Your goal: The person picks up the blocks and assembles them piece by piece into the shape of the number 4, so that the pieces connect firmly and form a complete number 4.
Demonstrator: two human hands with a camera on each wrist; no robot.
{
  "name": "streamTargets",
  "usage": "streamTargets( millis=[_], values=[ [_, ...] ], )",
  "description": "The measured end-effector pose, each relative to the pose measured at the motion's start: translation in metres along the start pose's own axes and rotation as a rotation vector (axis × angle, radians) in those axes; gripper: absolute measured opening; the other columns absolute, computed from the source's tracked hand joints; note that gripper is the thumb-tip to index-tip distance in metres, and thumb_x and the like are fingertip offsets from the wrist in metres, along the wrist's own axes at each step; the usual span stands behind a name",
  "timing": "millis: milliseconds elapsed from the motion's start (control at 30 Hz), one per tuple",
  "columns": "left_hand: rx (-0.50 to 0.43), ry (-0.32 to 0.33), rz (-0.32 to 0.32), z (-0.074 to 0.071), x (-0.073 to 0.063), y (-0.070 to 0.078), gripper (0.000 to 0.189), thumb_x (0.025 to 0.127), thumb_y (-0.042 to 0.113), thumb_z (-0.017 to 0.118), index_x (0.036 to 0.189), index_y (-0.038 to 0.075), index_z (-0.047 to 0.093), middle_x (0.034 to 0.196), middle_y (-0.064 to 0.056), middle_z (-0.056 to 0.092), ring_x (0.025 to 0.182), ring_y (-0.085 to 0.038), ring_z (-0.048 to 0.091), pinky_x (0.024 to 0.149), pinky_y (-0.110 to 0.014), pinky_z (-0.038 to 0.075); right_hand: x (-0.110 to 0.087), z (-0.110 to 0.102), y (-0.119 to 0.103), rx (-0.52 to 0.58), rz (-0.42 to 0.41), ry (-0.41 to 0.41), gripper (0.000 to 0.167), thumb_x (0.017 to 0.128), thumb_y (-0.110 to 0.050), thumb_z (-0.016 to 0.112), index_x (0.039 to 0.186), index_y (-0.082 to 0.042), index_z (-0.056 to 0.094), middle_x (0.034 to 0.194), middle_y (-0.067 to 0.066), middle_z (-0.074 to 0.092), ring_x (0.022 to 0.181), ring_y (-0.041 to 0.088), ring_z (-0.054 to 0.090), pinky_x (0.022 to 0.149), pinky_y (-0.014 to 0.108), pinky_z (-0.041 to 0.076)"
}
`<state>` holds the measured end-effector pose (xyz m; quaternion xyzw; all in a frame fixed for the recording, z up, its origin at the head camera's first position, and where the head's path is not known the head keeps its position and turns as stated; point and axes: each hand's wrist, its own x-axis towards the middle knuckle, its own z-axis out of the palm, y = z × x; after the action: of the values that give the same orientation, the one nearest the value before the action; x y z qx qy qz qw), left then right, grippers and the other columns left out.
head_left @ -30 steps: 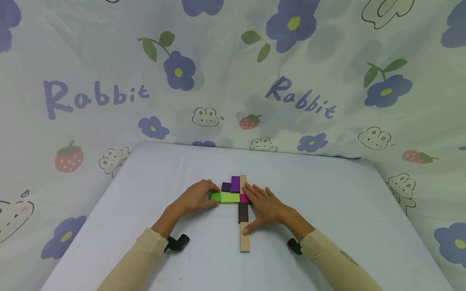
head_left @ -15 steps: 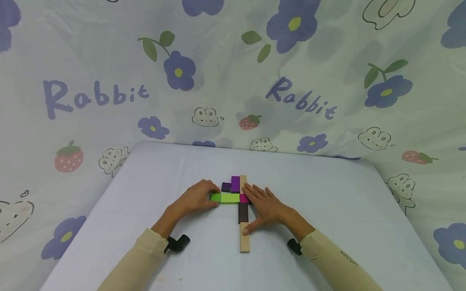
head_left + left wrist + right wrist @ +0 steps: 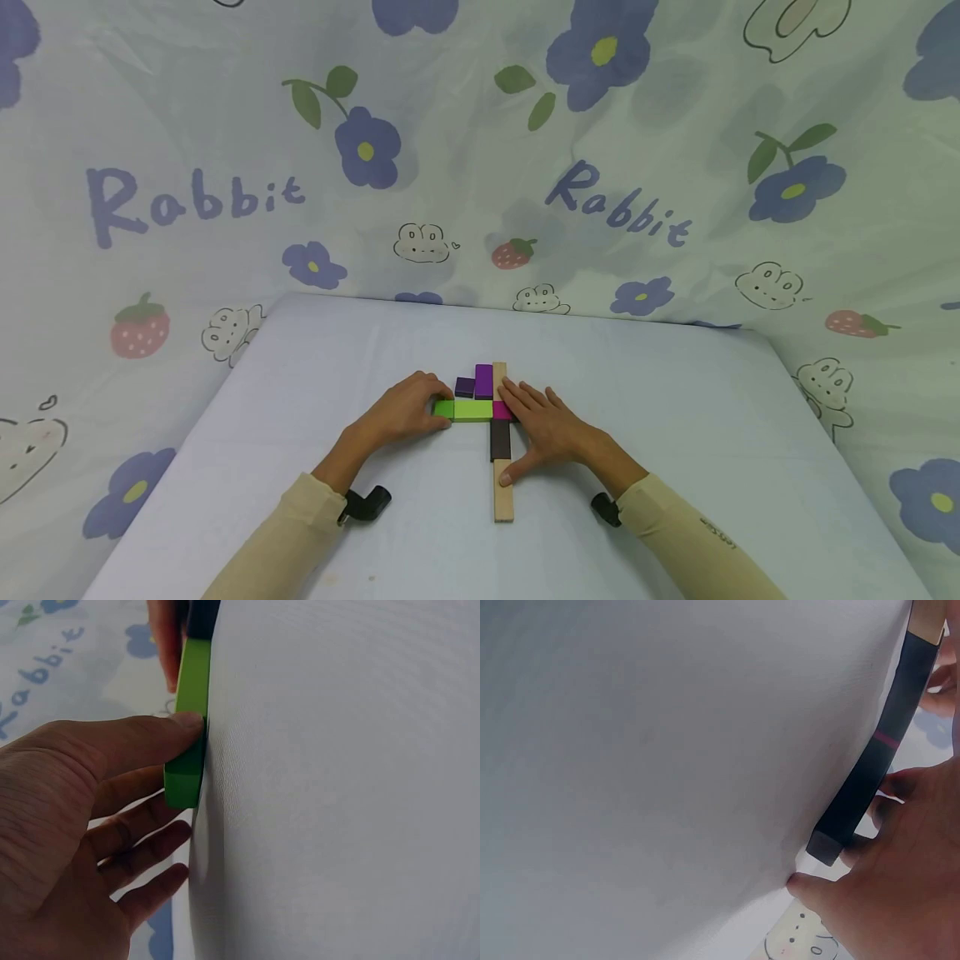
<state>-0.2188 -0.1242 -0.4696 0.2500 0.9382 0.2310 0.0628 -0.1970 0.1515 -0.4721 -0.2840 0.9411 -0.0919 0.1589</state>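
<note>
A flat cross-like layout of small blocks lies mid-table in the head view. My left hand pinches a green block between thumb and fingers at the layout's left end, where it meets a lime block. My right hand rests spread over the right side, fingertips at the far wooden block and a magenta block, thumb on the near wooden block. Between those sits a dark brown block. The right wrist view shows a dark block that the right hand mostly hides in the head view.
Behind the lime block stand a purple block and a smaller dark purple block. A white cloth covers the table. At its far edge hangs a printed curtain with flowers and rabbits.
</note>
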Motion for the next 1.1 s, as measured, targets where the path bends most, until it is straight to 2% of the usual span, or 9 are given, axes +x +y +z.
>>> streamTargets(
  millis=[567,867,1100],
  values=[
    [0.009,-0.003,-0.010,0.0018,0.0013,-0.0005,0.039,0.084,0.025,0.083,0.118,0.009,0.073,0.111,0.000,0.066,0.104,-0.017,0.056,0.098,-0.041,0.049,-0.0001,0.0013,0.0009,0.000,0.000,0.003,0.141,0.060,-0.084,0.075,0.164,-0.018,0.005,0.170,-0.001,0.001,0.155,0.027,0.005,0.121,0.057,0.005],
    [0.029,0.011,0.030,0.0017,0.0011,-0.0003,0.043,0.083,0.026,0.084,0.120,0.008,0.071,0.110,-0.001,0.066,0.105,-0.019,0.056,0.099,-0.042,0.049,0.0003,0.0006,0.0006,-0.006,0.005,0.001,0.141,0.060,-0.085,0.074,0.164,-0.018,0.006,0.170,0.000,0.003,0.155,0.027,0.005,0.121,0.058,0.006],
    [0.001,0.017,0.038,0.0028,-0.0002,-0.0012,0.046,0.081,0.026,0.086,0.120,0.008,0.070,0.108,0.000,0.066,0.103,-0.019,0.055,0.096,-0.042,0.049,0.0011,0.0016,0.0005,0.000,0.008,-0.001,0.141,0.060,-0.084,0.074,0.164,-0.018,0.006,0.170,-0.001,0.003,0.155,0.027,0.006,0.121,0.058,0.006]
  ],
)
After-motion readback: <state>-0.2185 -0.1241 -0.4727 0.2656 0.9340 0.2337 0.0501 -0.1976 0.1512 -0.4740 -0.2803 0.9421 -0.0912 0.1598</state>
